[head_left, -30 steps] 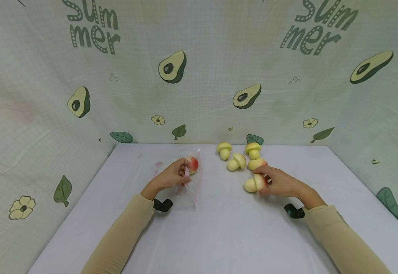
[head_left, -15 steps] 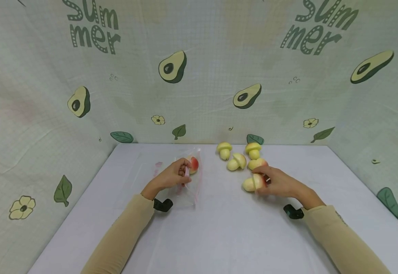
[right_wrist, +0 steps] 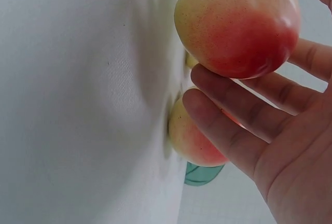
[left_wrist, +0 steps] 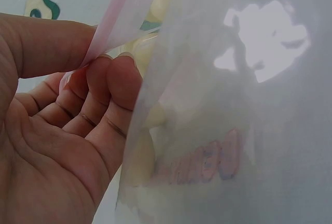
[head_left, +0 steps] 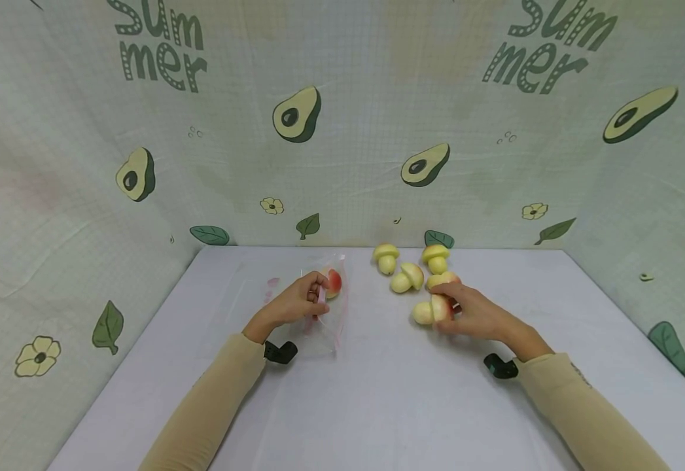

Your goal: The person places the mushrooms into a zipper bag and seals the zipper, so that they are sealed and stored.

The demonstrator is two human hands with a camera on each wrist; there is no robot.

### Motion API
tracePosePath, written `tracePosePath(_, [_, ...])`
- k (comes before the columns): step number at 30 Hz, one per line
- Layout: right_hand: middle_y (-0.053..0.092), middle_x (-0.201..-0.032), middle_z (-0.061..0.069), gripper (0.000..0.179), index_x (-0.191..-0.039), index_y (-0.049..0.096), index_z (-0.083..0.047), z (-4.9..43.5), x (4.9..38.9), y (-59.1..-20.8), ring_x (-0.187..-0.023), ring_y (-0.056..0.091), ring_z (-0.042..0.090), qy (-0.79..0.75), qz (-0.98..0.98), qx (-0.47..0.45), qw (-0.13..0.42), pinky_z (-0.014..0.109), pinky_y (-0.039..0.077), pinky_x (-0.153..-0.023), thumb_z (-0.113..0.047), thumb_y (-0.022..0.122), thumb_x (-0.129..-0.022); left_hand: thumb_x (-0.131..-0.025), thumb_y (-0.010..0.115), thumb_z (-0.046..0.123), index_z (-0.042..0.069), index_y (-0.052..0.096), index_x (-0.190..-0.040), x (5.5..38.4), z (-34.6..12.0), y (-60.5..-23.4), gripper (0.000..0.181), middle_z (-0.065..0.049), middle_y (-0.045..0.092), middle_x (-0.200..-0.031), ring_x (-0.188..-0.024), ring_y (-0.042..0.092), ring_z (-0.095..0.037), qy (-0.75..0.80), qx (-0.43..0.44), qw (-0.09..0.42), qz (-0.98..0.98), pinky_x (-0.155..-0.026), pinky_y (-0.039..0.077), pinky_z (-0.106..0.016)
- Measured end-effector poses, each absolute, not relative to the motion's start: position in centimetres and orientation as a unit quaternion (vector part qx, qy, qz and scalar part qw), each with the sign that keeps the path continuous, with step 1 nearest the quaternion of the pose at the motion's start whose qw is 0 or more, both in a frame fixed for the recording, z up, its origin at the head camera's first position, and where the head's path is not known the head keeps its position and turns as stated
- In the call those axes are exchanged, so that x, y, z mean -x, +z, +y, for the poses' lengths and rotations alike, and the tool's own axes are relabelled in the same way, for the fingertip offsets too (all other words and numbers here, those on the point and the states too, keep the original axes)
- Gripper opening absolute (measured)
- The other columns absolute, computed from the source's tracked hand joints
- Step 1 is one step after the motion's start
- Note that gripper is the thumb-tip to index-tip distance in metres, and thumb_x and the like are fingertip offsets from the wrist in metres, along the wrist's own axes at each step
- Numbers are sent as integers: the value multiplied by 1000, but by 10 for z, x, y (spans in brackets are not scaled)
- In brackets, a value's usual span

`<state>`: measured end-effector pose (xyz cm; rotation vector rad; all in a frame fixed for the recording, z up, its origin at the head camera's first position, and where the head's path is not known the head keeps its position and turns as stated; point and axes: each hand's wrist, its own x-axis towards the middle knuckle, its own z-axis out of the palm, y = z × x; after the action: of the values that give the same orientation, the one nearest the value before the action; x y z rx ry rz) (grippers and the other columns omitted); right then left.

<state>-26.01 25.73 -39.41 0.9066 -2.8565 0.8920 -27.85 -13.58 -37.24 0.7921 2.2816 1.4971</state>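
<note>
My left hand (head_left: 295, 301) pinches the pink edge of a clear zip bag (head_left: 329, 333) between thumb and fingertips. Pink lettering shows on the plastic in the left wrist view, where the bag (left_wrist: 249, 115) hangs partly parted at its edge. A red-capped mushroom (head_left: 334, 284) shows through the bag beside the fingers. My right hand (head_left: 480, 314) grips a toy-like mushroom (head_left: 423, 313) by its cap, its pale stem pointing left. Up close in the right wrist view, the cap (right_wrist: 238, 24) is cream and red, held between thumb and fingers.
Several more mushrooms lie behind the right hand: one upright at back left (head_left: 386, 258), another at back right (head_left: 436, 258), a tilted mushroom (head_left: 408, 278), and one close behind the fingers (head_left: 443, 281). A patterned cloth wall (head_left: 348, 190) closes off the white table (head_left: 377, 405).
My right hand has moved slightly left and away from me with the mushroom, toward the bag. The left hand and the bag hold their place.
</note>
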Motion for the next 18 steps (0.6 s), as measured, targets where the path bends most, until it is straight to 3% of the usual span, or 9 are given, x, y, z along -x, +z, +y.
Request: tracePosePath(18, [57, -113, 3, 67, -131, 51, -1, 250, 258, -396, -92, 53, 13, 297, -906, -302, 20, 39, 53, -79, -25, 81, -76, -84, 64, -7, -14, 41, -120, 278, -136, -373, 43, -9, 41, -69, -73, 51, -54, 520, -271, 147, 796, -67, 49, -55])
